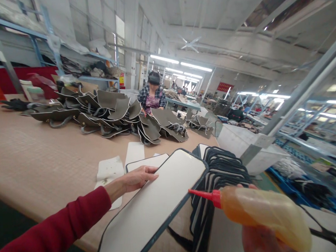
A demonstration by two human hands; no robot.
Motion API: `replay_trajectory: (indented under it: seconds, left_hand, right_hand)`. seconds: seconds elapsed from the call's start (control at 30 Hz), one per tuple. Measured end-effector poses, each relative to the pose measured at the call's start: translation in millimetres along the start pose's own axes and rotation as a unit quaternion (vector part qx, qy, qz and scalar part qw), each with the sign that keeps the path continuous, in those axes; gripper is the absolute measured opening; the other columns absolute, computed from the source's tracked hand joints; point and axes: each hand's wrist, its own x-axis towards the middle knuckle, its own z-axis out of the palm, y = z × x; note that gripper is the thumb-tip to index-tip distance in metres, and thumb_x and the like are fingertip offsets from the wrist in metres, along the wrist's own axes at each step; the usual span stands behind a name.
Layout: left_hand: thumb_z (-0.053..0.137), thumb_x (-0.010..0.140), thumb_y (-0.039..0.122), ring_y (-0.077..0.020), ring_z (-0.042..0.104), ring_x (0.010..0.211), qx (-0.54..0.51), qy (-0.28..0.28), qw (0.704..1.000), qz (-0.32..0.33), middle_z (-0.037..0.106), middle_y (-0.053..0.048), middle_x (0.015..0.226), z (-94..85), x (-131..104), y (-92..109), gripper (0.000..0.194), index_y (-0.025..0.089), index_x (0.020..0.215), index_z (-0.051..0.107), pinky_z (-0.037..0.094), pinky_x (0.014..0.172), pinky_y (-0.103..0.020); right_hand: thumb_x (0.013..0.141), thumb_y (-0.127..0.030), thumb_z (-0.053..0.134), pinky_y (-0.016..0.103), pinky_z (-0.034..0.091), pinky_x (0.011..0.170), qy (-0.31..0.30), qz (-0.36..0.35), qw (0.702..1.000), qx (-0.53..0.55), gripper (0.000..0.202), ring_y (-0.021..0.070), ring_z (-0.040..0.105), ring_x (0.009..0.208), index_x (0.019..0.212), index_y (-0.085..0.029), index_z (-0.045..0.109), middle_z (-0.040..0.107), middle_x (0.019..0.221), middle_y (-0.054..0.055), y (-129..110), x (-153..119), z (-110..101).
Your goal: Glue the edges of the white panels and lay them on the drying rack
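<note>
My left hand (141, 178) grips the far-left edge of a long white panel (157, 204) with dark edging, thumb on its face. The panel is tilted and its near end runs out of view. My right hand (257, 235) is wrapped round a squeeze bottle (260, 207) of amber liquid with a red pointed nozzle. The nozzle tip is at the panel's right edge; whether it touches, I cannot tell. Another white, dark-edged panel (137, 163) lies behind my left hand. To the right leans a stack of similar dark-edged panels (224, 168).
Grey-brown bag pieces (108, 110) with handles are heaped along the far side of the table (41, 146). A stained white sheet (110, 169) lies beside my left wrist. A person (152, 93) sits beyond the heap. Scissors-like dark handles (325, 232) lie at lower right, beneath a metal post (294, 90).
</note>
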Motion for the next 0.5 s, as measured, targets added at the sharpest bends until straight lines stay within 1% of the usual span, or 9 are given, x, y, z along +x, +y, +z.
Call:
replay_trajectory:
  seconds: [0.13, 0.2, 0.3, 0.43, 0.5]
  left_hand:
    - [0.085, 0.063, 0.031, -0.0184, 0.071, 0.081, -0.008, 0.017, 1.000, -0.005, 0.076, -0.009, 0.096, 0.6, 0.4, -1.4, 0.055, 0.014, 0.113, 0.069, 0.054, 0.072, -0.023]
    - [0.085, 0.063, 0.033, -0.0187, 0.071, 0.081, -0.011, 0.021, 1.000, -0.009, 0.076, -0.010, 0.096, 1.7, 0.2, -1.0, 0.056, 0.014, 0.113, 0.069, 0.054, 0.072, -0.024]
    - [0.083, 0.065, 0.033, -0.0189, 0.072, 0.081, -0.010, 0.021, 1.000, -0.008, 0.076, -0.010, 0.098, 2.8, 0.1, -0.2, 0.054, 0.013, 0.113, 0.069, 0.055, 0.073, -0.024]
    - [0.084, 0.065, 0.032, -0.0180, 0.071, 0.079, -0.012, 0.027, 1.000, -0.006, 0.076, -0.010, 0.098, 2.9, 0.6, 0.7, 0.052, 0.013, 0.111, 0.069, 0.055, 0.071, -0.024]
    - [0.084, 0.065, 0.031, -0.0178, 0.071, 0.079, -0.016, 0.034, 0.999, -0.010, 0.076, -0.010, 0.099, 2.6, 0.8, 1.4, 0.051, 0.013, 0.110, 0.070, 0.055, 0.070, -0.024]
  right_hand:
    - [0.070, -0.026, 0.080, 0.032, 0.060, 0.079, 0.004, 0.036, 0.999, 0.000, 0.050, 0.0240, 0.069, 0.094, 0.117, -0.018, 0.063, 0.068, 0.112, 0.006, -2.2, -1.8, 3.0]
    - [0.070, -0.025, 0.080, 0.033, 0.060, 0.079, -0.005, 0.045, 0.999, 0.002, 0.051, 0.0245, 0.068, 0.096, 0.118, -0.019, 0.063, 0.068, 0.113, 0.007, -1.7, -2.4, 2.7]
    - [0.068, -0.026, 0.081, 0.036, 0.060, 0.078, -0.011, 0.047, 0.999, -0.001, 0.051, 0.0260, 0.069, 0.093, 0.115, -0.020, 0.064, 0.069, 0.109, 0.009, -0.3, -2.9, 4.8]
    - [0.068, -0.030, 0.082, 0.036, 0.060, 0.076, 0.004, 0.040, 0.999, -0.001, 0.052, 0.0257, 0.069, 0.091, 0.115, -0.019, 0.064, 0.070, 0.108, 0.009, 1.4, -4.6, 9.2]
    - [0.068, -0.031, 0.082, 0.036, 0.060, 0.077, -0.007, 0.033, 0.999, -0.010, 0.052, 0.0254, 0.069, 0.091, 0.116, -0.019, 0.063, 0.070, 0.107, 0.009, 2.4, -6.2, 7.9]
